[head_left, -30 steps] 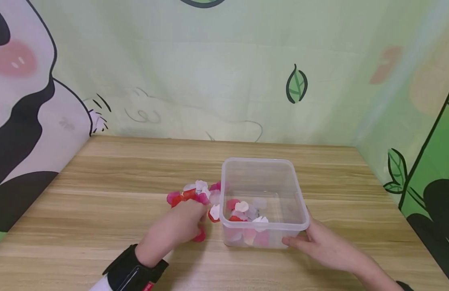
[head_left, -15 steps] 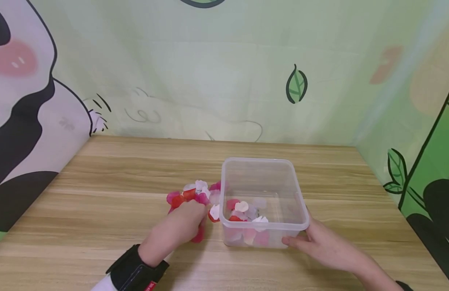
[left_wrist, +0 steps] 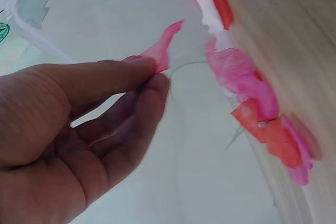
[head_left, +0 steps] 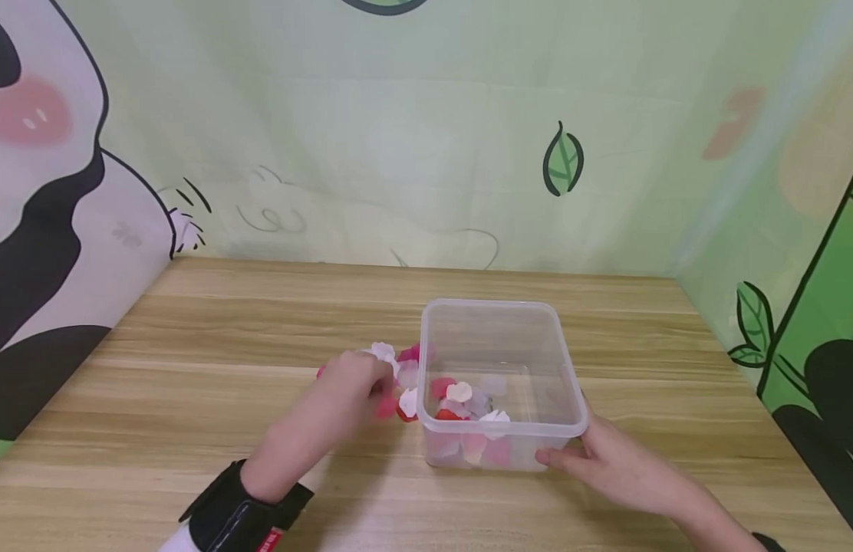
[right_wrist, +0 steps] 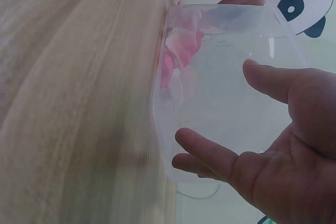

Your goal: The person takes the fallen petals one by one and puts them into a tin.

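In the left wrist view, my left hand (left_wrist: 100,114) pinches a thin pink petal (left_wrist: 165,48) between thumb and forefinger, raised off the table. The head view has that hand over a loose pile of petals (head_left: 383,354) in white, pink, magenta and red, partly hiding it. Right beside the pile stands a clear plastic container (head_left: 502,428), uncovered, with several petals (head_left: 459,392) on its floor toward the left. My right hand (head_left: 623,468) rests against the container's front right corner. Its thumb and fingers (right_wrist: 210,153) lie extended along the walls in the right wrist view.
Both hands work over a wood-grain table (head_left: 212,383). A pale green cloth backdrop (head_left: 316,138) with panda and leaf drawings rises behind and at the sides. A black band (head_left: 236,506) wraps my left wrist.
My left hand has lifted from the near edge of the pile with a pink petal and shifted slightly away from me. The right hand and container stay still.
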Demonstrator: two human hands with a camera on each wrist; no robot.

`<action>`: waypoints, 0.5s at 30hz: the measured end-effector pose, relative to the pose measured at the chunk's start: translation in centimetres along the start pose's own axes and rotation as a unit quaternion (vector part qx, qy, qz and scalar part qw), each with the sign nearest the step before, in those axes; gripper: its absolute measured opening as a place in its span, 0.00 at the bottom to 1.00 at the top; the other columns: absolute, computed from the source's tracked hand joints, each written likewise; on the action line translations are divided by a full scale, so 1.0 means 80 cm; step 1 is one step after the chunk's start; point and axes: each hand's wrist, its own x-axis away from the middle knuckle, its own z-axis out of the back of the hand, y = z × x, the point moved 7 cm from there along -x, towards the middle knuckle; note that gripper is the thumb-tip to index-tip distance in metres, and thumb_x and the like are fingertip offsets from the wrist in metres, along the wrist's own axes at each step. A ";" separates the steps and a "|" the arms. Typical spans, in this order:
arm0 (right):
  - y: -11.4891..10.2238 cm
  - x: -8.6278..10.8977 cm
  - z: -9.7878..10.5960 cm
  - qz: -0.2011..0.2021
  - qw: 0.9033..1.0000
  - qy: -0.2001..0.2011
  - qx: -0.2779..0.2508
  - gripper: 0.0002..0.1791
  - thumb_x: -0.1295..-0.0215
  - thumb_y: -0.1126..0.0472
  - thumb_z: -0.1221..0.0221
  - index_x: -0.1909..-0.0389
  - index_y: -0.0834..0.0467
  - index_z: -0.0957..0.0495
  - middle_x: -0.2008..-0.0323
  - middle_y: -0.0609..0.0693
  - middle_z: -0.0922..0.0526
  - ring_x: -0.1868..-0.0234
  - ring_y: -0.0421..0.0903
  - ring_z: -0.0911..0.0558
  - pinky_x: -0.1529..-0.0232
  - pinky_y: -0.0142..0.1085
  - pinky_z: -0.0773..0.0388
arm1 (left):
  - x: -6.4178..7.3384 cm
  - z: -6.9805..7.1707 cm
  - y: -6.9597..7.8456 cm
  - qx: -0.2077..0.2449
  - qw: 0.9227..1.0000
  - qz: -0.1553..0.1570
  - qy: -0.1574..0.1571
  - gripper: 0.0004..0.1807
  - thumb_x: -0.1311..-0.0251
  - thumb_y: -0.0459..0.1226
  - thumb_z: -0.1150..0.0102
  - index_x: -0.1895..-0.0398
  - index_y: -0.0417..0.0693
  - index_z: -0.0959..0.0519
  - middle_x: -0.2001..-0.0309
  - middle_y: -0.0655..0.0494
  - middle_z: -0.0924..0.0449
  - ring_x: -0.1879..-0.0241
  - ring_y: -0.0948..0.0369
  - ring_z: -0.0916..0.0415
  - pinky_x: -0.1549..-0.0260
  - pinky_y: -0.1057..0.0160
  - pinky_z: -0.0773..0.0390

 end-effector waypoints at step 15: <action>0.000 0.000 0.000 0.000 1.000 0.004 0.003 0.41 0.27 0.51 0.37 0.22 0.54 0.48 0.36 0.57 0.25 0.36 0.51 0.24 0.38 0.41 0.28 | 0.010 0.051 0.022 0.053 0.969 -0.050 0.238 0.10 0.50 0.20 0.26 0.66 0.39 0.13 0.68 0.51 0.16 0.71 0.59 0.20 0.70 0.63 0.15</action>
